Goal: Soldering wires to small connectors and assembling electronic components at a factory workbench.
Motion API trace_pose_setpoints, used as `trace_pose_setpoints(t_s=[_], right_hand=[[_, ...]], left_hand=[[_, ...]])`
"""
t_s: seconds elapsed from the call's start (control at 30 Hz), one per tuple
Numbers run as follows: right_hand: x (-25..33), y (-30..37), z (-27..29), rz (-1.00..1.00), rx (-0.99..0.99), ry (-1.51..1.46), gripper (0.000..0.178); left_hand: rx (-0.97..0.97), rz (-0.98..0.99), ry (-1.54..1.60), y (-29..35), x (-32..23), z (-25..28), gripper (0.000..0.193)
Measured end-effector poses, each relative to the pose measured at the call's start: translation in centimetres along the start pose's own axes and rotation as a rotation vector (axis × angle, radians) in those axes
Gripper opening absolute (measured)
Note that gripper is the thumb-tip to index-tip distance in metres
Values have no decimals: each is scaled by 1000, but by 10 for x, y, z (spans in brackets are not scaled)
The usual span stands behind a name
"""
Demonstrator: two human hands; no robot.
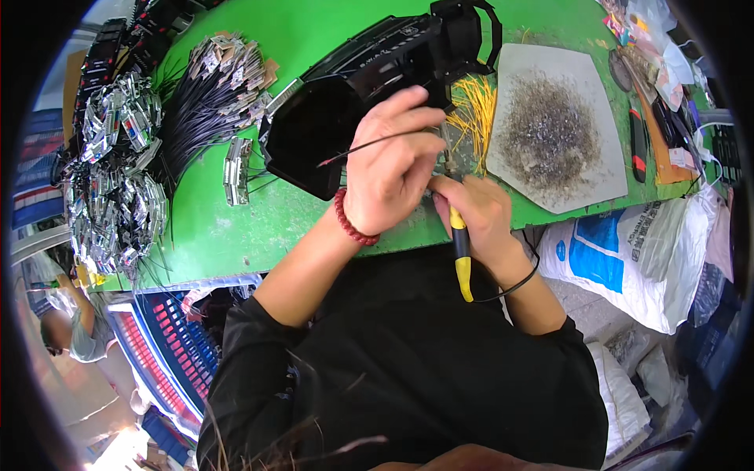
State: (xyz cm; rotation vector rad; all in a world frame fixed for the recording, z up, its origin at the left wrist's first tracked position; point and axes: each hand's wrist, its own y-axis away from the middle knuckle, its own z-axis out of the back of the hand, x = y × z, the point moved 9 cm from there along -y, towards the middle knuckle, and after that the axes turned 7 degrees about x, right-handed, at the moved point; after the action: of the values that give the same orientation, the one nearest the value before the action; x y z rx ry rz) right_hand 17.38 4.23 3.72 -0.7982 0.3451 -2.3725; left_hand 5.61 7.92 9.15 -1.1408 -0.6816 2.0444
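My left hand (397, 161) is raised over the near edge of the table, its fingers curled. A thin dark wire (361, 147) with a reddish tip runs across them and sticks out to the left. My right hand (481, 208) is closed round a soldering iron (462, 255) with a yellow and black handle, its cord trailing past my wrist. Its tip is hidden near my left fingers. Just beyond my hands stands a black plastic casing (314, 129). Several yellow wires (473, 114) lie to the right of it.
On the green table (204, 243), a grey board (514, 67) bears a heap of dark metal bits. Piled silver metal parts (118, 196) and bundled black wires (192, 129) fill the left. A red-and-black cutter (637, 145) lies right. A white sack (652, 290) stands below the edge.
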Motion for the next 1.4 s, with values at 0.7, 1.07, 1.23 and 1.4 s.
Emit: trace_pose_setpoints(t_s=[0.7,1.07,1.23,1.4], right_hand=[[-50,21,15,-289,-255,-713,37],[-30,7,14,-179,-206,-563,38],[-20,8,14,-95,-252,-551,38],[-8,-4,25,17,-196,-644,40]], left_hand=[[370,242,-35,36,25,-21,10],[369,261,-12,35,22,-23,11],[414,347,95,39,23,-29,4],[457,343,-112,40,22,-34,4]])
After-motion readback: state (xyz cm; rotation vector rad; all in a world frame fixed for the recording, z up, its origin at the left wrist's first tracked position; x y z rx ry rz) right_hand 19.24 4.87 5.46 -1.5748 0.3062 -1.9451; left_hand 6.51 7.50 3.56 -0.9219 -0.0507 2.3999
